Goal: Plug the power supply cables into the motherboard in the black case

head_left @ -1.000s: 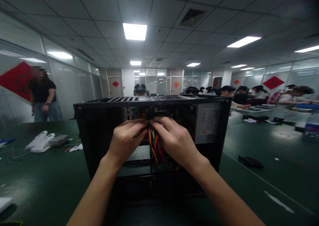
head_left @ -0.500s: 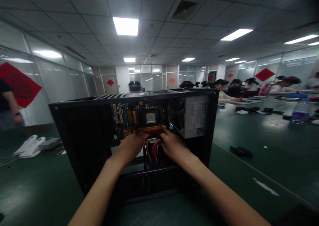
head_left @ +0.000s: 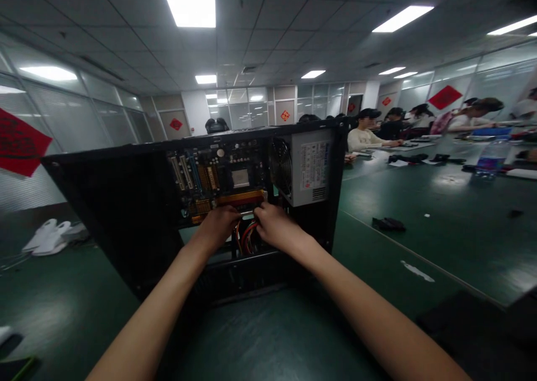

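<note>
An open black computer case stands on the green table. Inside it is a motherboard with a square silver chip; a silver power supply with a round fan sits at the upper right. My left hand is closed at the lower edge of the board, beside the orange and red memory slots. My right hand is closed at the slots' right end. Red and orange cables hang between the hands. Anything in the fingers is too small or hidden to make out.
On the green table a white object lies at the left. A black item, a torn white strip and a bottle are at the right. Several people sit behind, at the right.
The view has tilted down and turned, so the case appears higher and further left. Both hands remain at the lower edge of the board. The person at the far left is out of view.
</note>
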